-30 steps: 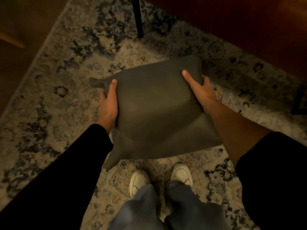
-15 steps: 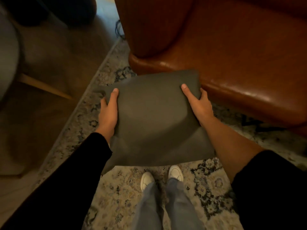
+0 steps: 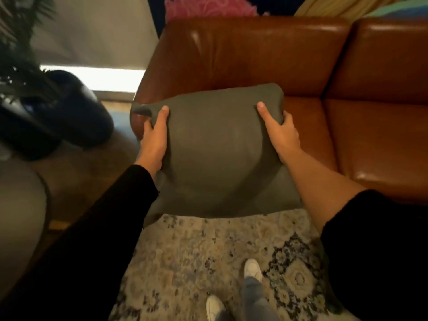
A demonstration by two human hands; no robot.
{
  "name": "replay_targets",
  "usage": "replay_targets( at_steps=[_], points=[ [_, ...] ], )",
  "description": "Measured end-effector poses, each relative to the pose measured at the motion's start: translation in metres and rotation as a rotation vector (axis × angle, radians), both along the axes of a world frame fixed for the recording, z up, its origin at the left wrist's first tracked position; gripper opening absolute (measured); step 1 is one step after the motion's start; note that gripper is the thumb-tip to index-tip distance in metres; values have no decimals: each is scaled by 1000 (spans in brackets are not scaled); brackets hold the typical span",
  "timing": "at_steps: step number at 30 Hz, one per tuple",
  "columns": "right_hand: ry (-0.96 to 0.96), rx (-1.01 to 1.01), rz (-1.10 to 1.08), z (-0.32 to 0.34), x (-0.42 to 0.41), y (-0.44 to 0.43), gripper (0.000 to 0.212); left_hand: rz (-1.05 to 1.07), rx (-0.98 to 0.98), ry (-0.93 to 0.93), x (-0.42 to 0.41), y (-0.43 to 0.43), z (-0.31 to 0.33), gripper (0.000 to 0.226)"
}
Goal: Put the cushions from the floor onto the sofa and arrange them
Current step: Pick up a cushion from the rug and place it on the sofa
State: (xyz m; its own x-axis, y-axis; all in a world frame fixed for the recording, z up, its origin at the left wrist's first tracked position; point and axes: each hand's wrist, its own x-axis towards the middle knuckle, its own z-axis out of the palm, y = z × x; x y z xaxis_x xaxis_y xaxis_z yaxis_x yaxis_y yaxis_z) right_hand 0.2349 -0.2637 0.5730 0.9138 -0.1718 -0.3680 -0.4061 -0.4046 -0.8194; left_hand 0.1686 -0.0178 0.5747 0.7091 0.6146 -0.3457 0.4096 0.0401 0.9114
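Observation:
A plain grey-green cushion (image 3: pixel 215 154) hangs in the air in front of me, over the front left corner of a brown leather sofa (image 3: pixel 266 59). My left hand (image 3: pixel 154 140) grips its left edge, thumb on top and fingers underneath. On the opposite edge my right hand (image 3: pixel 281 133) grips it the same way. The sofa's seat (image 3: pixel 379 140) and backrest stretch away to the right. The cushion hides the sofa's left arm and part of the seat.
A patterned rug (image 3: pixel 208 258) lies under my feet. Left of the sofa stand a dark rounded object (image 3: pixel 76 117) and a leafy plant (image 3: pixel 20 38) on wooden floor. A pink cushion (image 3: pixel 208 6) and a yellow fabric (image 3: pixel 335 5) show behind the backrest.
I have lifted the cushion from over the rug up toward the sofa, and the view has risen so the sofa's backrest and seat now show. Both hands keep the same grip.

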Motion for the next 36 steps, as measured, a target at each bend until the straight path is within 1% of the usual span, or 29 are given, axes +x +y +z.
replay_targets(
  at_steps=[1, 4, 7, 10, 13, 15, 21, 24, 28, 32, 36],
  points=[
    [-16, 4, -17, 10, 10, -5, 111, -3, 9, -14, 14, -5, 10, 97],
    [-58, 11, -75, 31, 44, -25, 110, -33, 51, -48, 59, -23, 33, 86],
    [-84, 12, -117, 44, 85, -47, 109, -114, 1, -60, 108, -43, 48, 96],
    [-96, 8, -139, 51, 130, -69, 106, -145, -24, -83, 160, -60, 53, 93],
    [-116, -4, -160, 54, 173, -87, 104, -169, -51, -88, 209, -77, 52, 99],
    [-122, -4, -173, 52, 200, -94, 101, -181, -59, -88, 239, -84, 49, 98],
    [-97, -3, -199, 29, 283, -91, 100, -191, -49, -71, 325, -83, 28, 91],
    [-73, 9, -217, 9, 322, -79, 99, -182, -22, -51, 368, -70, 10, 83],
    [-48, 23, -266, -21, 374, -58, 100, -183, 20, -8, 431, -52, -16, 81],
    [-37, -20, -291, -51, 425, -40, 96, -189, 22, 19, 483, -36, -45, 76],
    [-37, -43, -263, -73, 461, -23, 93, -149, -7, 23, 510, -19, -74, 85]
  ],
)
